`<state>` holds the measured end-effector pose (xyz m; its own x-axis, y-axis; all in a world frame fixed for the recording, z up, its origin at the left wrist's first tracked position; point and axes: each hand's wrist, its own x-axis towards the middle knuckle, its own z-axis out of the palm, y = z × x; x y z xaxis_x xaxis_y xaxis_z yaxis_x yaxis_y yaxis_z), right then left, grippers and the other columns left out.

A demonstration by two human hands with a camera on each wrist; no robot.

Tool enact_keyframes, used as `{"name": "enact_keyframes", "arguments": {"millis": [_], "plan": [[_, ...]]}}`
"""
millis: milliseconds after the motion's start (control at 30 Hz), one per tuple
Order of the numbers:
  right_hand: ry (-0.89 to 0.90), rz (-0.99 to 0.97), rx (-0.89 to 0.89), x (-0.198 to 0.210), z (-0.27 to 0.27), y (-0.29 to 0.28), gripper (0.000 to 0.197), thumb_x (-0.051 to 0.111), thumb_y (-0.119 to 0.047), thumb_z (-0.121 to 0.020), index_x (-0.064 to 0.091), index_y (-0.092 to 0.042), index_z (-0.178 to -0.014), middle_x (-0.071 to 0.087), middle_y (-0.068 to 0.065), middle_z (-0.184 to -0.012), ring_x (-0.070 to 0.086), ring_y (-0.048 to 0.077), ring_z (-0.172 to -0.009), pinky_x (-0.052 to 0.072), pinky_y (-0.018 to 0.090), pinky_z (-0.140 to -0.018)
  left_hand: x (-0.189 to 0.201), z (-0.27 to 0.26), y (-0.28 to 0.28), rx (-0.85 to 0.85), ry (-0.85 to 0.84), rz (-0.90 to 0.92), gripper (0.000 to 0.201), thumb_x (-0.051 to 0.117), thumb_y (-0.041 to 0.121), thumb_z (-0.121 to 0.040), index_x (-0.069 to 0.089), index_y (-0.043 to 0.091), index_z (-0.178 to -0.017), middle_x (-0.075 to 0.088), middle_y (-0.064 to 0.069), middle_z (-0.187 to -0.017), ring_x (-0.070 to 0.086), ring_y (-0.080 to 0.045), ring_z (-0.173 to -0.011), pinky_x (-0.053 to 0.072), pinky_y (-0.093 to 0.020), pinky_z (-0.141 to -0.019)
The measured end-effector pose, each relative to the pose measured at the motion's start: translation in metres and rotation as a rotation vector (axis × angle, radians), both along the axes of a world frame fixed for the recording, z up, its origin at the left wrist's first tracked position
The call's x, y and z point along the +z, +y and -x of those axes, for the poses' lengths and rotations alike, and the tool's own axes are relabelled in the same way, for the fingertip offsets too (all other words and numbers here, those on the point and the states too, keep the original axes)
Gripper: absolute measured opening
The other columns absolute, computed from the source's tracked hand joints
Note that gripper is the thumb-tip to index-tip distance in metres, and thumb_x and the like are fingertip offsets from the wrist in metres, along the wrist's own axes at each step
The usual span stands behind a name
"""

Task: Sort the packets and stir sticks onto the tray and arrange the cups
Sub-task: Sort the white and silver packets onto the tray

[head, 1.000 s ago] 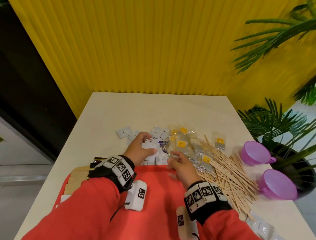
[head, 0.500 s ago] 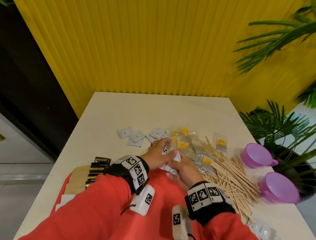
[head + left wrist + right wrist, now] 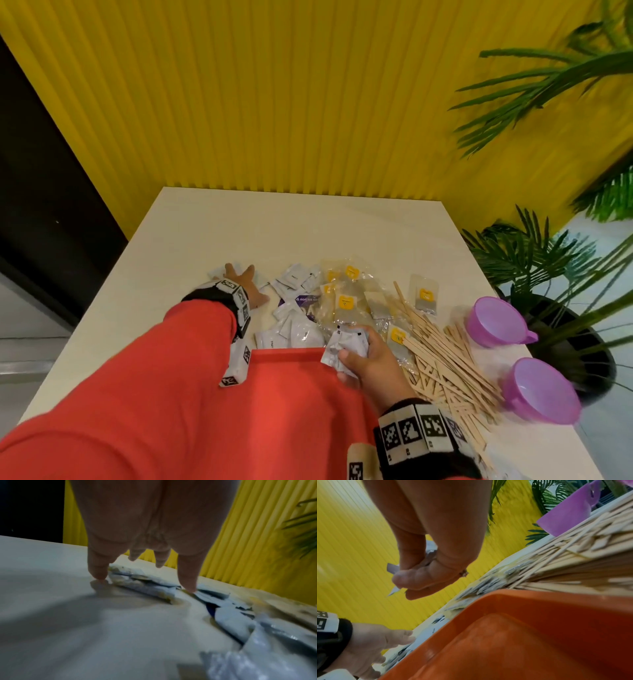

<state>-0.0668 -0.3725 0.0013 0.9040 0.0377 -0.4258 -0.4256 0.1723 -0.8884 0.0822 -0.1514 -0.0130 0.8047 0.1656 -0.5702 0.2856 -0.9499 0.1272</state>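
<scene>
Beige table (image 3: 205, 240): right grip (image 3: 364, 354) clutching white packets (image 3: 346, 346), left grip (image 3: 241, 282) spread over the far ones.

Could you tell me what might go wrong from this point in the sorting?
The right hand grips a loose bunch of white packets at the red tray edge; some could slip out. The left hand, spread over the far white packets, may scatter them.
</scene>
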Motion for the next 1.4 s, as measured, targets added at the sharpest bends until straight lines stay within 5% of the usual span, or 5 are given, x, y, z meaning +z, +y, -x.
{"name": "enact_keyframes", "arguments": {"millis": [533,867,1033,1267,1400], "plan": [[0.042,0.007,-0.017,-0.011,0.008,0.004,0.028,0.054,0.006,-0.088,0.053,-0.016,-0.105,0.060,0.010,-0.097,0.060,0.017,-0.072,0.049,0.020,-0.047,0.008,0.032,-0.026,-0.331,0.012,-0.093,0.026,0.053,0.020,-0.092,0.054,0.010,-0.116,0.049,-0.008,-0.133,0.049,-0.023,-0.122,0.042,-0.025,-0.091],[0.082,-0.017,-0.058,-0.009,0.016,0.000,0.029,0.055,0.004,-0.088,0.053,-0.019,-0.106,0.062,0.006,-0.099,0.062,0.016,-0.076,0.050,0.020,-0.048,0.000,0.052,-0.013,-0.099,-0.139,-0.027,0.009,0.051,0.035,-0.078,0.046,0.028,-0.079,0.026,0.000,-0.106,0.032,-0.011,-0.076,0.028,-0.021,-0.066],[0.081,-0.013,-0.065,-0.009,0.017,0.000,0.027,0.055,0.004,-0.088,0.053,-0.019,-0.103,0.063,0.007,-0.102,0.063,0.016,-0.081,0.050,0.020,-0.049,-0.009,0.046,-0.015,-0.083,-0.118,0.064,0.035,0.058,0.031,-0.089,0.049,0.016,-0.119,0.035,-0.011,-0.127,0.036,-0.010,-0.065,0.044,-0.031,-0.092],[0.082,0.002,-0.077,-0.008,0.017,0.003,0.026,0.056,0.006,-0.087,0.054,-0.018,-0.098,0.060,0.010,-0.098,0.061,0.017,-0.074,0.048,0.020,-0.047,-0.005,0.048,-0.014,-0.004,-0.337,0.293,0.028,0.066,0.007,-0.080,0.047,0.022,-0.067,0.053,0.000,-0.086,0.050,-0.017,-0.072,0.037,-0.021,-0.051],[0.063,0.010,-0.069,-0.004,0.018,-0.001,0.028,0.058,0.002,-0.087,0.055,-0.013,-0.110,0.065,0.010,-0.103,0.064,0.018,-0.079,0.053,0.025,-0.058,0.015,0.061,-0.019,0.141,-0.643,0.468,0.021,0.055,-0.008,-0.077,0.066,0.009,-0.082,0.062,-0.013,-0.098,0.059,-0.028,-0.088,0.038,-0.023,-0.065]]}}
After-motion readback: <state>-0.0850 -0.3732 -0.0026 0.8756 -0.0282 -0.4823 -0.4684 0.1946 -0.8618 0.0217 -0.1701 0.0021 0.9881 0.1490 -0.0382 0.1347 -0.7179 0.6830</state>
